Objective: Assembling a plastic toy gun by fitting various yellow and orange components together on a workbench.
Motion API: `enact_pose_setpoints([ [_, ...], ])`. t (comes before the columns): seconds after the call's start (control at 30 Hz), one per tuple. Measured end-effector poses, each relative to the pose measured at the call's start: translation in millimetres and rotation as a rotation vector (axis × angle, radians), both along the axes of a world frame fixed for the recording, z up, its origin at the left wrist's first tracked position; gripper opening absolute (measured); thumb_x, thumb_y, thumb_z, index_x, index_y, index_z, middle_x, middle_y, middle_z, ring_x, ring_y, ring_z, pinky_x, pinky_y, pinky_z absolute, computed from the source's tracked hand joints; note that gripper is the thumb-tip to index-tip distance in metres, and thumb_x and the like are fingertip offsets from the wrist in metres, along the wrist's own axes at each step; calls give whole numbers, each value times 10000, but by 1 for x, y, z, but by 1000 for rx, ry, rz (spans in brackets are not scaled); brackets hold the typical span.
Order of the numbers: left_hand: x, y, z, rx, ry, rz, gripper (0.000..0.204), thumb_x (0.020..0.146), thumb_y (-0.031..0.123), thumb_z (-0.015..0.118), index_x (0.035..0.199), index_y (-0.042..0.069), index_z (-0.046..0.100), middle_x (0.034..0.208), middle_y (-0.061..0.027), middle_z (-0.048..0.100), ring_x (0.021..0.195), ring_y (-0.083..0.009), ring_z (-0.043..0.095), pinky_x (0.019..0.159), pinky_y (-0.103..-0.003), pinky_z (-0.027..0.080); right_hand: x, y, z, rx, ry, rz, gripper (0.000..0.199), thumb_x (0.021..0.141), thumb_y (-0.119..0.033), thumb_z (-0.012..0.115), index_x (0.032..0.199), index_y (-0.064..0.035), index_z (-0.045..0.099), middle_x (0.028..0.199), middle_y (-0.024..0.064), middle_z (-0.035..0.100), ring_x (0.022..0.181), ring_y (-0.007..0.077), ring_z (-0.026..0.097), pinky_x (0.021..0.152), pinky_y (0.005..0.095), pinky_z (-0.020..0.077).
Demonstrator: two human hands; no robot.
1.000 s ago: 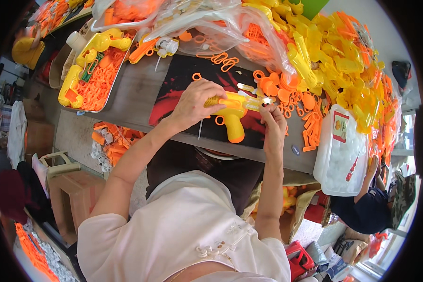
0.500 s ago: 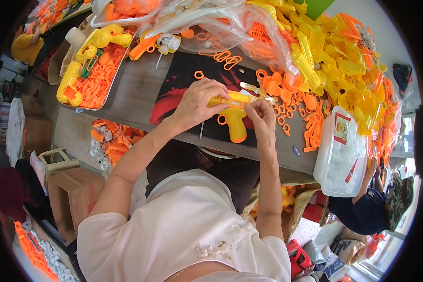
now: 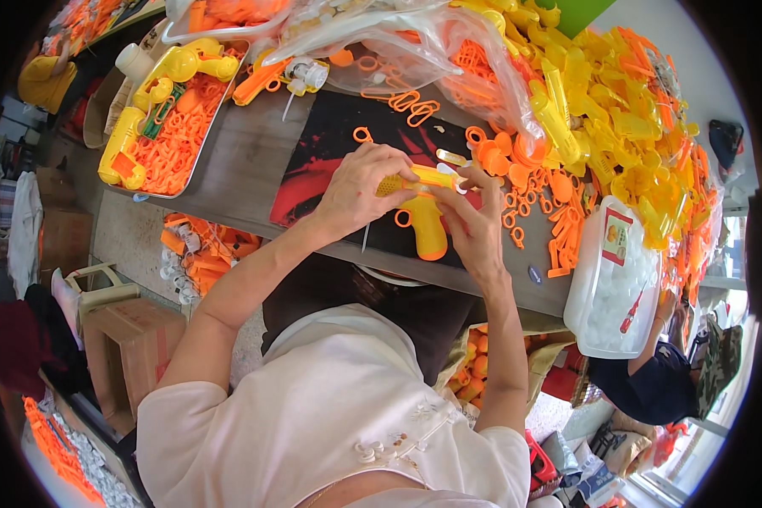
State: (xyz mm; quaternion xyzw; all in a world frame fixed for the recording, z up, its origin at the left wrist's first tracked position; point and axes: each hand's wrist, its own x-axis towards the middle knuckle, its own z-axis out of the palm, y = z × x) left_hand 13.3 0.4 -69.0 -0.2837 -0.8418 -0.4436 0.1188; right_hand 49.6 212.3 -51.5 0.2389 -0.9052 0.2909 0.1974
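Note:
My left hand grips the rear of a yellow toy gun that has an orange trigger ring. The toy lies over a black and red mat on the grey table. My right hand pinches the front end of the same toy, fingers up at its barrel. A small white and yellow piece lies just beyond the fingers. Loose orange rings sit on the mat further back.
A metal tray of orange parts and yellow toy guns stands at the left. A big heap of yellow and orange plastic parts fills the right back. A clear plastic tub sits at the right edge. Another person crouches at the lower right. Boxes stand on the floor.
Both hands have stayed on the yellow toy gun, shifting it slightly on the mat; my right hand's fingers have moved along its front end.

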Motion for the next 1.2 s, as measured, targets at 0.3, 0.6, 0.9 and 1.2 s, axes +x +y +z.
enact_pose_setpoints([
  [0.3,-4,2,-3,28,30,-20,228,759,209,773,919,109,644,1008,2,606,979,-220,556,845,-369,415,-10,-1,7,139,-76,131,445,763,95,611,1112,-160,713,1322,74,495,1133,249,511,966,390,407],
  [0.6,2,3,5,17,-7,27,217,746,162,771,937,106,682,1052,-40,628,1013,-233,576,901,-373,426,5,5,-20,-293,-227,-29,317,919,30,532,1184,-78,667,1304,105,528,1173,260,539,957,355,455],
  [0.9,0,-1,-6,-32,194,-42,186,751,143,743,929,188,715,1062,23,616,1001,-201,560,841,-363,424,-21,6,-3,-876,-764,9,336,928,-147,601,1220,20,602,1275,107,561,1183,180,523,988,289,405],
  [1.2,2,-1,-11,-59,251,-62,234,722,137,744,946,201,727,1070,23,625,1018,-207,560,862,-370,422,-39,16,0,-317,-875,41,487,874,-263,699,1262,5,577,1121,86,637,1005,138,583,879,287,467],
])
